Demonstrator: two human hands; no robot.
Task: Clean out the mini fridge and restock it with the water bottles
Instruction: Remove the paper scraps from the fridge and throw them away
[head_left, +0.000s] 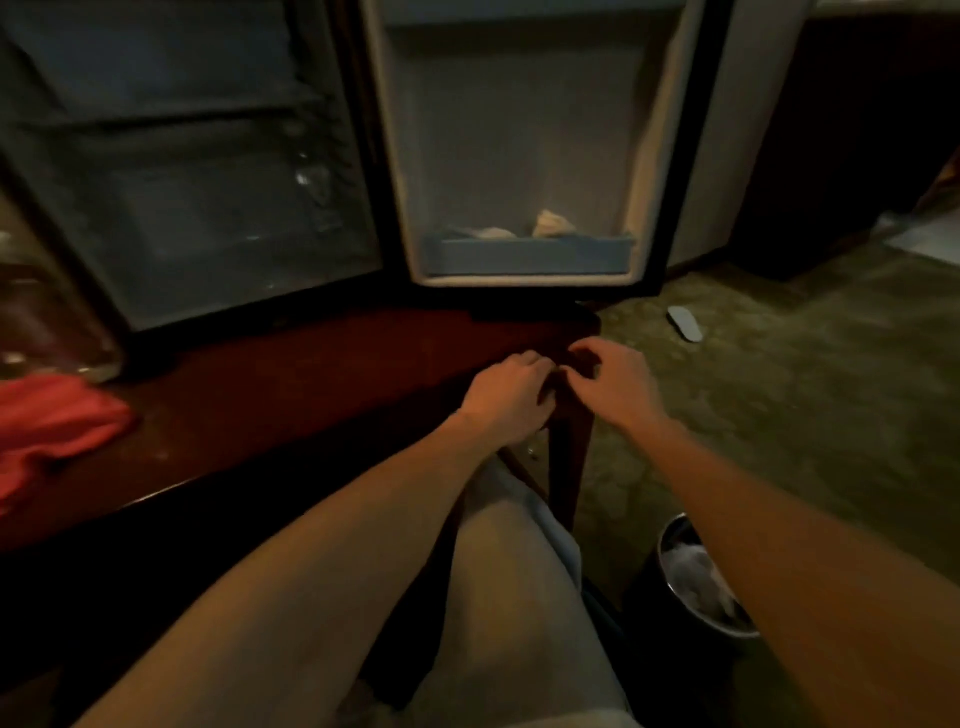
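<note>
Fridge (197, 208) stands on the table (311, 374), door (519, 156) swung wide to the right. Interior dim; shelves look bare apart from glints low at the right wall, possibly a clear bottle, too blurred to tell. Door bin (524, 254) holds two crumpled pale scraps (553, 224), likely paper or wrappers.

Left hand (506, 397) and right hand (615, 384) meet at the table's near right corner, fingers curled, tips close together. Whether they pinch something small between them cannot be told; nothing is visible in either.

Judgement: clean-out step is under way, not finished, since the scraps remain in the bin. Restocking not begun. Next move probably calls for a reach up and forward into the bin, taking the scraps, then dropping them in the wastebasket (701, 587) on the floor at lower right, which already holds pale rubbish.

Around: red cloth (52, 426) on the table at left, handy for wiping. Clear container (52, 322) behind it, contents unclear. Pale flat object (684, 323) on the carpet (805, 389), well apart. The open door overhangs the table edge; nothing blocks the bin.
</note>
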